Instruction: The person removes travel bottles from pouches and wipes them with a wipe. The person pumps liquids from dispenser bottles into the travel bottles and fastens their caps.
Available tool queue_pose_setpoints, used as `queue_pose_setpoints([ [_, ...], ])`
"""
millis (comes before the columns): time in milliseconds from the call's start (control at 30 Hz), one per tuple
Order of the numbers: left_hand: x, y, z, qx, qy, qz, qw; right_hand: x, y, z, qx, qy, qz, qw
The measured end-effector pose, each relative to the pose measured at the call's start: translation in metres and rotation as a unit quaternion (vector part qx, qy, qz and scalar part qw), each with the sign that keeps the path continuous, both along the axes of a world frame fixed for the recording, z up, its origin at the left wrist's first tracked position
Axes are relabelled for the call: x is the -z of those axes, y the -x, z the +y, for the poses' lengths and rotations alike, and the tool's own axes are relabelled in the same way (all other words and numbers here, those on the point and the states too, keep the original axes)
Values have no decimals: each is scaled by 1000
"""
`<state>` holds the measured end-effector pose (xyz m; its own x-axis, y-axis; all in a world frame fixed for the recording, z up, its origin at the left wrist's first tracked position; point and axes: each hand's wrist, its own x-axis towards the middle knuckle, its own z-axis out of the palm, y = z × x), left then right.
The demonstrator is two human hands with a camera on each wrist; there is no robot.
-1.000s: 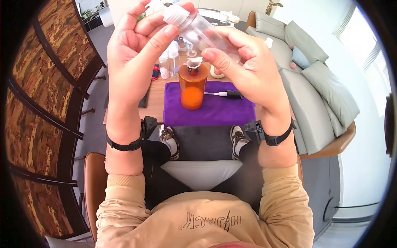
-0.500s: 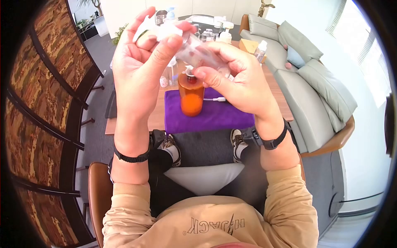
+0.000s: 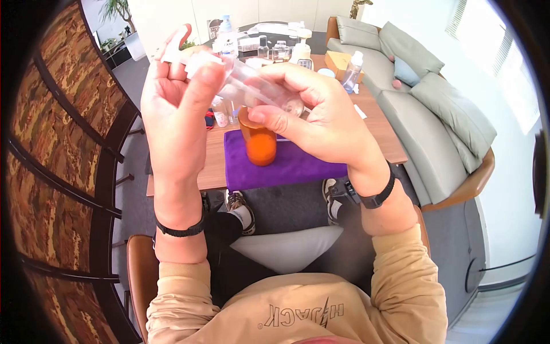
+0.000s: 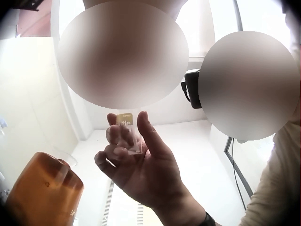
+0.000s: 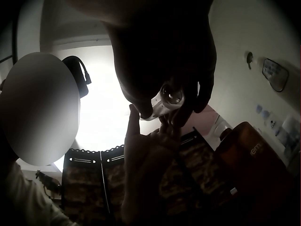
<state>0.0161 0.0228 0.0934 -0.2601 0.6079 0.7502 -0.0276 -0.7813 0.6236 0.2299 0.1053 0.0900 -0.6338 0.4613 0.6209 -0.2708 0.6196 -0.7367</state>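
Observation:
Above the table, a clear plastic bottle [image 3: 252,86] slants between both hands, its base down to the right. My left hand [image 3: 175,114] pinches the white top [image 3: 197,62] between thumb and fingers. Around the lower body curl the thumb and fingers of my right hand [image 3: 321,117]; the left wrist view shows a printed label [image 4: 124,119] between them. The round bottle base [image 5: 171,93] faces the right wrist camera. Below the hands, an amber bottle [image 3: 261,149] holding orange liquid stands on a folded purple towel [image 3: 309,171]; its neck is hidden in the head view.
Several bottles, among them a white pump bottle [image 3: 302,54], crowd the table's far end. A clear bottle [image 3: 352,73] stands at the right, beside a yellowish box [image 3: 338,62]. A grey sofa [image 3: 407,132] runs along the right, a patterned screen [image 3: 57,143] along the left.
Both hands have come lower in the head view, the left also shifting left, with the clear bottle held between them. More of the table's far end shows.

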Motion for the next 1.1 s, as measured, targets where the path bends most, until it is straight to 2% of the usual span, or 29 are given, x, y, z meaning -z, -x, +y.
queue_pose_setpoints([
  [33, 0, 0, 1, 39, 1, -20, 999, 0, 0, 1, 10, 0, -2, 1000],
  [67, -3, -4, 0, 42, 2, -18, 999, 0, -1, 3, 21, -1, -5, 1000],
  [133, -11, -16, -6, 93, -25, -83, 992, -4, -3, 3, 16, 8, 0, 1000],
  [167, -11, -19, -5, 40, -27, -65, 997, -5, -4, 3, 8, 16, 3, 1000],
  [200, -7, -14, -2, 42, -26, -64, 997, -4, -4, 5, 10, 16, 4, 1000],
  [267, 2, 2, 5, -42, -12, 16, 999, 3, -2, 11, 15, -10, 18, 1000],
  [367, 3, 0, 3, -34, -5, 6, 999, 5, 1, 13, 33, -70, 23, 997],
  [500, 2, 1, 2, 9, 8, 5, 1000, 6, 1, 14, 32, -68, 16, 997],
  [600, -2, -2, 1, 49, -14, -2, 999, 1, -1, 10, 4, -4, 15, 1000],
  [667, -4, -5, -2, -4, -4, 24, 1000, -1, -2, 9, 3, -25, 19, 999],
  [800, -2, -3, -1, -50, 4, 28, 998, -2, -3, 9, -1, -17, 4, 1000],
  [867, -1, 2, 2, -53, -16, -71, 996, 0, -2, 11, 0, -12, 4, 1000],
  [967, -3, 15, 5, -47, -60, -97, 992, -4, -8, 19, 29, -55, -30, 998],
  [1000, -6, 17, 4, -45, -81, -114, 989, -4, -8, 21, 26, -55, -32, 998],
  [1067, -8, 21, 2, -69, -85, -120, 987, -2, -7, 27, 9, 14, -5, 1000],
  [1100, -9, 26, 2, -84, -96, -125, 984, -2, -8, 33, 25, -9, -18, 999],
])
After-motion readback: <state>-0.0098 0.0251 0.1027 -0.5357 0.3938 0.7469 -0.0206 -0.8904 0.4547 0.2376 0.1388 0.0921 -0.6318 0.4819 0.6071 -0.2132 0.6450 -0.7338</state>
